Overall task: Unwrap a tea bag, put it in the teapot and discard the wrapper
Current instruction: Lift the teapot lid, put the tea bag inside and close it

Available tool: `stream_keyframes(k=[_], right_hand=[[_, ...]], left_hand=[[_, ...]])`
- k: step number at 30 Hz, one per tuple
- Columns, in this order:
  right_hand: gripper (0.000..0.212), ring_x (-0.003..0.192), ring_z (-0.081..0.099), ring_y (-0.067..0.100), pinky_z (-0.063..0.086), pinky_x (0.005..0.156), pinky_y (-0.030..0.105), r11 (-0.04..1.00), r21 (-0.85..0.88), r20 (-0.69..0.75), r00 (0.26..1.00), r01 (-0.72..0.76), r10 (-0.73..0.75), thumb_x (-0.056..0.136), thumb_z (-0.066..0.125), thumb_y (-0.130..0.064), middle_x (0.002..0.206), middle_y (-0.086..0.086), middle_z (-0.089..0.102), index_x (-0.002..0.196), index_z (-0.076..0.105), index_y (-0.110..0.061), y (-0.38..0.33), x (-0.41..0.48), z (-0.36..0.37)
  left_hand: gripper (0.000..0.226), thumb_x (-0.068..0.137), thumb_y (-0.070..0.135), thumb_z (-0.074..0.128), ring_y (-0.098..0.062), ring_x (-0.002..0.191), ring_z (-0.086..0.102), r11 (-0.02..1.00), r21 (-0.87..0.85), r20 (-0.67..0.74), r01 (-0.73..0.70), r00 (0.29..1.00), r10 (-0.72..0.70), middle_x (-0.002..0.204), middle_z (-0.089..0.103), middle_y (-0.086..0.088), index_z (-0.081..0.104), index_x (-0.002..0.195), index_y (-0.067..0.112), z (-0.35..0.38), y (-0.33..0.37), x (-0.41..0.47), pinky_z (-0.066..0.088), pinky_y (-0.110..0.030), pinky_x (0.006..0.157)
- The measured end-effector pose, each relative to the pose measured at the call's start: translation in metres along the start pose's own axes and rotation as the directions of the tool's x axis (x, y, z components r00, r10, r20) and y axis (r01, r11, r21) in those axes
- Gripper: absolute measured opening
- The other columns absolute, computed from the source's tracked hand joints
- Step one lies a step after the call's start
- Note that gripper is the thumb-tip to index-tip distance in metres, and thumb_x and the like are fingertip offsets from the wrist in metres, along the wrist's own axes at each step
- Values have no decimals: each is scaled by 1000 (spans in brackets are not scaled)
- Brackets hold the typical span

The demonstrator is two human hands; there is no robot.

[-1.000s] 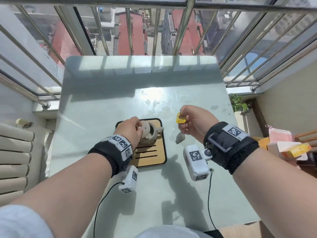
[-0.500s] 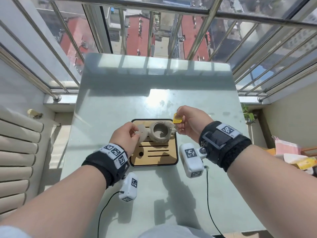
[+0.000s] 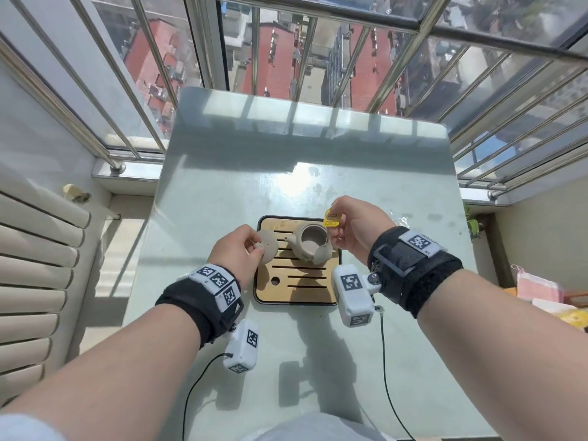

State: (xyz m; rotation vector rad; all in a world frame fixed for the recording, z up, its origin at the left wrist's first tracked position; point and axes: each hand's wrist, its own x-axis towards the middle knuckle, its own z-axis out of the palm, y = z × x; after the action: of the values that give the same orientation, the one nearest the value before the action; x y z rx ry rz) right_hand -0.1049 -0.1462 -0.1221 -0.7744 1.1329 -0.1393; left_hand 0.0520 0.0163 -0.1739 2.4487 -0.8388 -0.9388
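Pale green table (image 3: 222, 361) is carrying a wooden tray (image 3: 270, 289). Left hand (image 3: 237, 254) is pinching the lid (image 3: 269, 246) beside the open teapot (image 3: 310, 246). Right hand (image 3: 358, 229) is gripping the yellow tag (image 3: 331, 219), with the tea bag (image 3: 324, 252) dangling against the teapot's rim.

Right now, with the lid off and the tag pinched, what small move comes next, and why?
Probably lower the right hand a little so the tea bag drops into the teapot. The bag hangs by the pot's near rim, not clearly inside, the yellow tag is pinched above it, and the left hand holds the lid aside.
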Motion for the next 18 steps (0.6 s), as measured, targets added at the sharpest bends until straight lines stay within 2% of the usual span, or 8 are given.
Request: stream_keyframes(k=[3, 11, 18], right_hand=[[12, 47, 40, 14, 40, 49, 25, 999, 35, -22, 1000, 18, -18, 89, 45, -5, 53, 0, 44, 78, 44, -11, -6, 3, 1], [14, 44, 41, 13, 39, 51, 25, 999, 28, -41, 999, 17, -15, 89, 44, -5, 54, 1, 44, 76, 44, -10, -9, 3, -1], [12, 46, 48, 16, 45, 52, 28, 991, -127, -137, 990, -47, 29, 86, 48, -7, 60, 6, 51, 74, 52, -7, 11, 9, -25]], left_hand=[[2, 92, 22, 61, -14, 71, 55, 1000, -2, -5, 10, 1000, -10, 82, 64, 5, 61, 90, 22, -1, 0, 2, 41, -27, 67], [4, 93, 23, 61, -14, 72, 55, 1000, 1, -14, 17, 1000, -17, 83, 63, 5, 60, 89, 23, 1, 2, -4, 38, -22, 59], [4, 93, 25, 60, -15, 73, 56, 1000, -16, -5, 5, 1000, -6, 84, 63, 6, 60, 90, 22, 4, 12, -8, 39, -27, 63]])
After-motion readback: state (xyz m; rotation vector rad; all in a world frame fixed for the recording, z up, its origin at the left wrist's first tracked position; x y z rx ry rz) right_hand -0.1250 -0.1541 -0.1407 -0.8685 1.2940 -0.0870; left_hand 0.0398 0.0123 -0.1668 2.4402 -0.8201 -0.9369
